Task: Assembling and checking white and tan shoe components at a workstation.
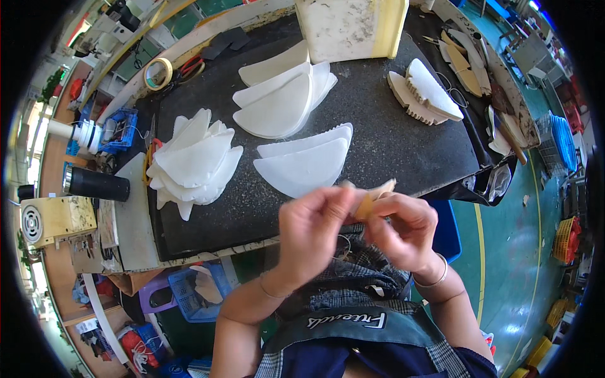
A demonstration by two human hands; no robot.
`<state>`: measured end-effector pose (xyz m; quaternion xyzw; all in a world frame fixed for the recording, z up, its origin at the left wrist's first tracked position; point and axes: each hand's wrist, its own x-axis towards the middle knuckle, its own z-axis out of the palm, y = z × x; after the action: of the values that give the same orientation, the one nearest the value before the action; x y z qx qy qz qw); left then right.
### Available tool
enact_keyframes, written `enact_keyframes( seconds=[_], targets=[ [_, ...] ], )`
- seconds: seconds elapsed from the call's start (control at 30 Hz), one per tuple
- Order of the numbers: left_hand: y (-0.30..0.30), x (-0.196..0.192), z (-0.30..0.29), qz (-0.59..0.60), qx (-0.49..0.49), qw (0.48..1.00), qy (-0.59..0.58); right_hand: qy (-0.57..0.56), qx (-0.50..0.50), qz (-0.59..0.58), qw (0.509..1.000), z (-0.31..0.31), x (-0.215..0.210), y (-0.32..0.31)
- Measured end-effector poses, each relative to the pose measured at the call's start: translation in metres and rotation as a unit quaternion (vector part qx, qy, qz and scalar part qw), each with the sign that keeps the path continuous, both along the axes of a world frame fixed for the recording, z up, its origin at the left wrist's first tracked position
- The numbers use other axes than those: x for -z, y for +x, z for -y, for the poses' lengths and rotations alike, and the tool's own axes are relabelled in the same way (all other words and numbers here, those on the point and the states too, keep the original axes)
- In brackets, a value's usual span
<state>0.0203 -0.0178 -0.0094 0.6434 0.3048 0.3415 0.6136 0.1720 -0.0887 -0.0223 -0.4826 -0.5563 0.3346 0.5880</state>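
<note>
My left hand (315, 230) and my right hand (403, 230) are raised close together over the near edge of the dark work table. Between them is a small tan, curved piece (365, 205), pinched by the right fingers. The left thumb and forefinger are pressed together beside it; what lies in that pinch is hidden and blurred. Just beyond the hands lie two white half-moon pieces (305, 165). A stack of similar white half-moon pieces (277, 104) sits farther back, and a fanned heap of white pieces (195, 160) lies to the left.
White and tan notched pieces (428, 94) lie at the back right. A pale block (353, 28) stands at the far edge. Tape (157, 74), red-handled scissors (191, 67) and a black bottle (97, 183) are on the left. A blue basket (196, 295) is below the table.
</note>
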Motion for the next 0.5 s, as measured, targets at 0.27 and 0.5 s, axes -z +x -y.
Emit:
enact_keyframes(
  seconds=[0.27, 0.5],
  targets=[
    [-0.011, 0.010, -0.028, 0.369, 0.000, 0.774, -0.515, -0.050, -0.171, -0.706, 0.686, -0.004, 0.022, 0.026],
    [-0.012, 0.005, -0.027, 0.364, -0.021, 0.868, -0.336, -0.179, -0.387, 0.058, 0.903, 0.012, 0.029, 0.099]
  ],
)
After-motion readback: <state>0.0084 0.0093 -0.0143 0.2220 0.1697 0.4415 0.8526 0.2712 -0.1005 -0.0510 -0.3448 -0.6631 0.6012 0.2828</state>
